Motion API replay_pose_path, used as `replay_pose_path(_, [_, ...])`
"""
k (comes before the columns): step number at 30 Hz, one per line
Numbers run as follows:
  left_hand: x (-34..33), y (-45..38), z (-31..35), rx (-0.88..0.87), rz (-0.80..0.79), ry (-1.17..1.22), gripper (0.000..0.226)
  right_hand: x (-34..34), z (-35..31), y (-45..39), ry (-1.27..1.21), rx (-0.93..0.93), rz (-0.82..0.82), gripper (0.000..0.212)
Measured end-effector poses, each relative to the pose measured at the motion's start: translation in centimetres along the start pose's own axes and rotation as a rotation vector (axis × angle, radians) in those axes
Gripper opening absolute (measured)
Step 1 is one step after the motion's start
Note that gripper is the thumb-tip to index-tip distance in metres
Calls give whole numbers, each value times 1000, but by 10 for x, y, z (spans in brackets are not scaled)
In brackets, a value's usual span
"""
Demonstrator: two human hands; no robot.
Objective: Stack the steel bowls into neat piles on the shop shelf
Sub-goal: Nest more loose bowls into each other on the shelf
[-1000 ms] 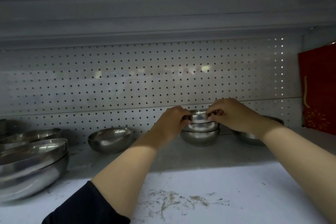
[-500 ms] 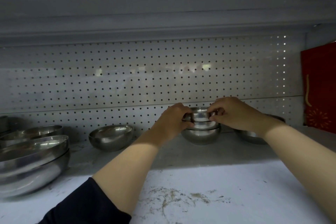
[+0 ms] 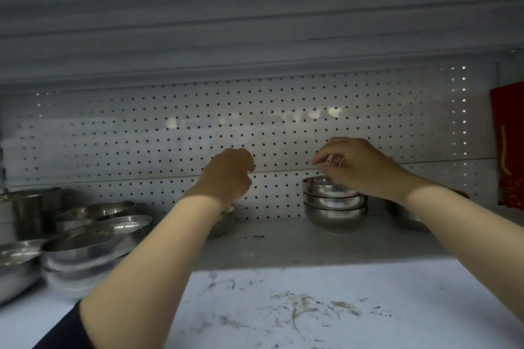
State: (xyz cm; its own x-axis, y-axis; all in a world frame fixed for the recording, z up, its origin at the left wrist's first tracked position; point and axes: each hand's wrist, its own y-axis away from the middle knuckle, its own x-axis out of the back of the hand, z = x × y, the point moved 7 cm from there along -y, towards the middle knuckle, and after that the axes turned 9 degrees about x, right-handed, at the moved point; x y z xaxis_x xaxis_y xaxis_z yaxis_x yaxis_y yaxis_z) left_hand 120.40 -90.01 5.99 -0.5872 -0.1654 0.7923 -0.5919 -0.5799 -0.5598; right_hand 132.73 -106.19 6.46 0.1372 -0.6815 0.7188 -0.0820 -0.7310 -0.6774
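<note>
A pile of three small steel bowls [image 3: 334, 207] stands at the back of the white shelf [image 3: 283, 246], against the pegboard. My right hand [image 3: 360, 167] hovers just above the pile's right rim, fingers loosely curled and holding nothing. My left hand [image 3: 226, 176] is raised to the left of the pile, well apart from it, its back toward me and its fingers loosely bent with nothing in them. A single small bowl [image 3: 226, 222] sits mostly hidden behind my left wrist. Another bowl [image 3: 404, 214] shows partly behind my right forearm.
Larger steel bowls [image 3: 93, 246] are piled at the left end, with steel pots [image 3: 31, 212] behind them. A red bag [image 3: 509, 144] stands at the far right. The shelf above hangs low overhead. Scuff marks cover the shelf front.
Both hands have let go of the top bowl and lifted off the pile, the left moving away to the left. The bowl now rests nested on the pile. The view has shifted.
</note>
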Motion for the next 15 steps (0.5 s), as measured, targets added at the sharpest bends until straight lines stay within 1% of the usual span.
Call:
replay_pose_path(2, [8, 5, -26, 53, -4, -66, 32, -17, -27, -18, -11, 37, -58, 13])
replay_pose_path(5, [7, 13, -57, 133, -25, -133, 27, -53, -64, -47, -22, 85, -98, 17])
replay_pose_path(8, [-9, 20, -76, 185, -121, -187, 22, -100, -88, -68, -10, 76, -165, 23])
replay_pose_path(10, [-22, 22, -83, 189, -191, -200, 21, -134, -92, -73, 15, 41, -246, 29])
replay_pose_path(12, [-33, 23, -88, 186, -220, -208, 22, -160, -89, -72, 40, -1, -311, 34])
replay_pose_path(13, [-36, 23, -89, 185, -223, -211, 22, -168, -86, -70, 48, -20, -333, 35])
replay_pose_path(15, [-39, 22, -90, 184, -210, -201, 21, -179, -80, -65, 58, -31, -369, 30])
